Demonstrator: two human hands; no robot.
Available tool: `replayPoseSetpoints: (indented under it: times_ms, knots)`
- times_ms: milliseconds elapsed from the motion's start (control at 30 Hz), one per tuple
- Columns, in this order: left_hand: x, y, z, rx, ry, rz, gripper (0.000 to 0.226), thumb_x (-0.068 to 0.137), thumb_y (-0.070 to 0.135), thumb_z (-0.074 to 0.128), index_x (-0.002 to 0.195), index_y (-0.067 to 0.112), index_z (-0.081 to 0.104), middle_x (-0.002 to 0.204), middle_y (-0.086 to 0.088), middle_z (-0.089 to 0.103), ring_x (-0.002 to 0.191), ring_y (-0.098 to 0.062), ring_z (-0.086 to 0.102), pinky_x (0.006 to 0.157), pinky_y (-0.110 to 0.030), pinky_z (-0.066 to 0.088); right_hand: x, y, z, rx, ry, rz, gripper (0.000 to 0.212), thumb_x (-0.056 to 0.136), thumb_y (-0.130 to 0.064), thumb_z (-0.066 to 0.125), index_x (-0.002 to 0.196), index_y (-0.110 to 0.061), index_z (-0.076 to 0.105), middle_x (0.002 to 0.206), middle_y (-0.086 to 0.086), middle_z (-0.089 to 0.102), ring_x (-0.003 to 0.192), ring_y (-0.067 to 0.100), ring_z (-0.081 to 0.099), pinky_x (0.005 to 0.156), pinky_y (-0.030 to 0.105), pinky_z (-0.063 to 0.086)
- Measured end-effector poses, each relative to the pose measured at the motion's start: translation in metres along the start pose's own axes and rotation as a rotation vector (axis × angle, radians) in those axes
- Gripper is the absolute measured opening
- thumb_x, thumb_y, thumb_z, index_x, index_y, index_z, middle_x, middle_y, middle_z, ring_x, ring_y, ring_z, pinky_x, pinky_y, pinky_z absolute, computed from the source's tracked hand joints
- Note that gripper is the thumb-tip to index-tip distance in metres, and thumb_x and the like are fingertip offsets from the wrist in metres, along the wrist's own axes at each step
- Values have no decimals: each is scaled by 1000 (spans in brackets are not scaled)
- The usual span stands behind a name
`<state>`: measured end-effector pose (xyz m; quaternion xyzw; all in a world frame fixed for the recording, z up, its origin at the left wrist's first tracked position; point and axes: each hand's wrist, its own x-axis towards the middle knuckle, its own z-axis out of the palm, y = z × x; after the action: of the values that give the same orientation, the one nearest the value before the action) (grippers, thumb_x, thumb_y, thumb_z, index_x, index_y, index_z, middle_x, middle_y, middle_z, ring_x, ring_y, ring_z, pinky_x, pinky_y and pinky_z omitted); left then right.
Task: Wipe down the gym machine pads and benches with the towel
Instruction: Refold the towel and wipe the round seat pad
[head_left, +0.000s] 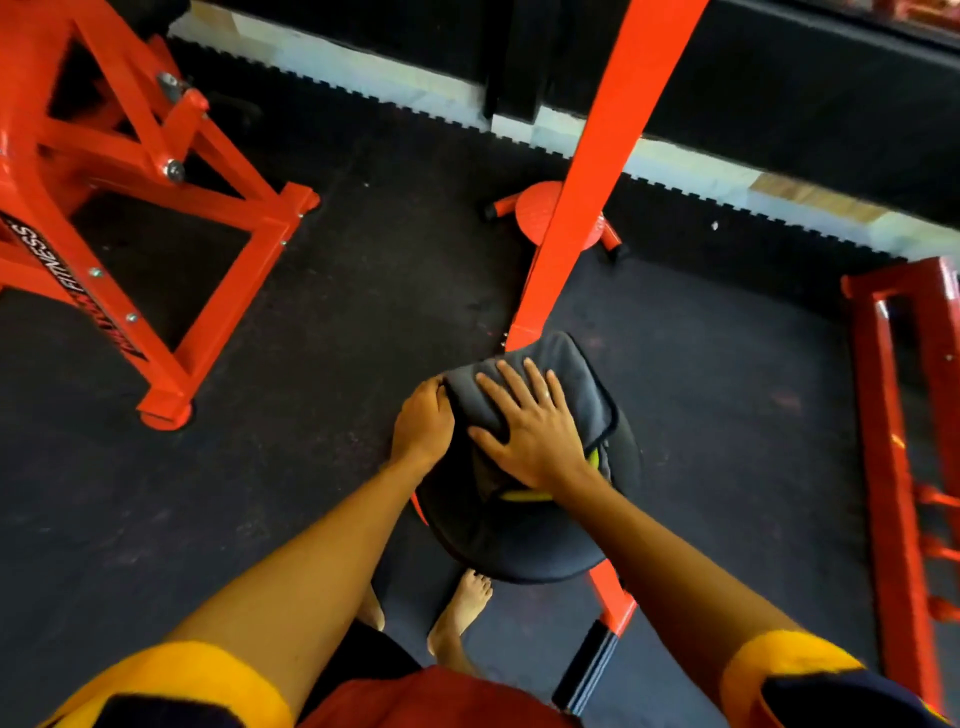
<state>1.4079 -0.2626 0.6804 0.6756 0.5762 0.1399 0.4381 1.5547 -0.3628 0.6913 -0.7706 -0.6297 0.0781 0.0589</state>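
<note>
Pressing grey towel on black pad, right hand spread, left hand gripping pad

A red frame lettered "FITNESS" is seen well to the left of the left grip, set on a dark floor. A red post is raised aslant beyond the right grip, and a round red disc is partly hidden behind it. A red rack is placed far to the right. A pale ledge is seen along the black wall beyond.
</note>
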Motion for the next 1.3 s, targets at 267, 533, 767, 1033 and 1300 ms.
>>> replayPoseSetpoints:
  times_ms: [267, 533, 767, 1033, 1300]
  knots:
    - [-7, 4, 8, 114, -36, 63, 46, 112, 30, 32, 153, 12, 42, 156, -10, 44, 141, -31, 44, 111, -42, 38, 54, 51, -31, 91, -92, 547, 70, 92, -77, 26, 139, -35, 55, 142, 4, 58, 131, 40, 52, 109, 56, 37]
    - [5, 7, 9, 106, -11, 25, 39, 107, 23, 41, 143, 12, 52, 146, -15, 54, 131, -37, 52, 105, -45, 43, 0, -9, -1, 35, 8, 120, 70, 94, -68, 40, 157, -37, 41, 167, 1, 33, 156, 34, 23, 126, 58, 12]
    - [-10, 9, 17, 202, 6, 135, 48, 109, 25, 37, 155, 10, 38, 157, -13, 43, 143, -31, 42, 113, -44, 37, -2, 46, -12, -3, -23, 294, 77, 89, -82, 32, 158, -47, 31, 166, -4, 33, 155, 29, 25, 126, 53, 15]
    - [-20, 11, 13, 150, 79, 2, 38, 107, 25, 43, 140, 8, 49, 141, -15, 52, 131, -34, 50, 100, -48, 44, 34, 1, -3, 44, -69, 239, 74, 95, -73, 27, 159, -38, 34, 169, 3, 29, 157, 37, 17, 125, 61, 5]
    - [-14, 9, 14, 83, 74, -89, 39, 108, 28, 36, 142, 15, 51, 137, -14, 59, 122, -37, 58, 97, -45, 47, 26, 40, -9, 6, -5, 64, 71, 93, -76, 33, 154, -42, 43, 161, -1, 42, 152, 28, 33, 123, 55, 21]
